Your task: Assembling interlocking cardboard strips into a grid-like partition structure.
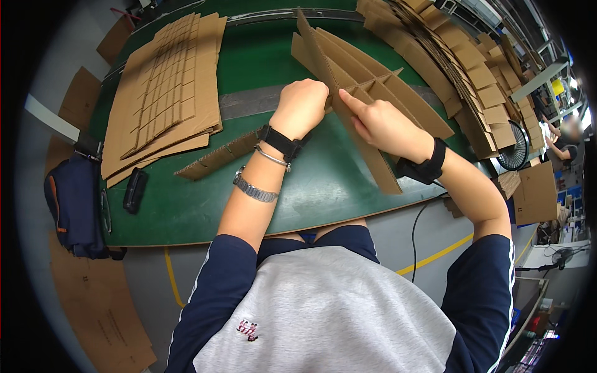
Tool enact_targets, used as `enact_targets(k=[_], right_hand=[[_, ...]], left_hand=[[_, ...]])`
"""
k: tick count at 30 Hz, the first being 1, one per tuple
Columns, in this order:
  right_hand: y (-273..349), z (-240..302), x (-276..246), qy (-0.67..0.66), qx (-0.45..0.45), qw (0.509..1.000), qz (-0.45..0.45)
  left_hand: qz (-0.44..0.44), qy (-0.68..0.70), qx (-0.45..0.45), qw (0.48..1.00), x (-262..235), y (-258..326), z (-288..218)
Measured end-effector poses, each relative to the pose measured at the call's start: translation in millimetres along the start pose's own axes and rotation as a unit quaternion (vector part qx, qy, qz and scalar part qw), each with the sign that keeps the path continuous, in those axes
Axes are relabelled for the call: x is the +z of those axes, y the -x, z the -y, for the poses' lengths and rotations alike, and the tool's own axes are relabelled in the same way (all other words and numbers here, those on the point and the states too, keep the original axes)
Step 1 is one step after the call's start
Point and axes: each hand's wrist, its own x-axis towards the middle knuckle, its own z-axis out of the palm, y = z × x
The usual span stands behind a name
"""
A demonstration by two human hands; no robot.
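Shirt: grey body [329, 304] with navy sleeves, filling the bottom centre of the frame
Left hand: back of the hand [303, 105] uppermost at upper centre, fingers curled in against the left side of the cardboard divider; their tips are hidden, so I cannot tell what they grasp
Right hand: just right of centre [387, 126], index finger stretched out with its tip on the divider, other fingers bent; I cannot tell whether it grips
Divider: brown crossed cardboard panels [413, 105], upper centre, one long panel [318, 56] slanting down toward the middle right
Notched strip: starts left of centre [214, 157] and passes behind the left wrist; I cannot tell whether it joins the divider
Wrists: black bands on both [283, 144], plus a metal watch [256, 189] on the left forearm
Table: green top [311, 205] beneath the cardboard
Sheets: flat slotted pile [208, 68], upper left
Cardboard pieces: dense row [435, 53], upper right
Bag: navy [76, 205], far left
Fan: round, black [514, 147], right side
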Motion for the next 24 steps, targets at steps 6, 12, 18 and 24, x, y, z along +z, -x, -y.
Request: enact_targets(k=[6,12,18,24], right_hand=[[12,-11,-12,-0.042,0.000,0.999,-0.001],[24,-24,4,0.021,-0.023,0.999,-0.010],[32,-18,6,0.086,-0.041,0.995,-0.008],[36,-25,7,0.113,-0.029,0.993,-0.019]], left_hand=[[-0.009,-0.006,-0.009,1.000,0,14,-9],[-0.018,-0.012,-0.038,0.999,7,19,-15],[-0.008,-0.026,0.017,0.999,-12,21,-19],[-0.019,0.019,-0.019,0.999,-1,22,-9]])
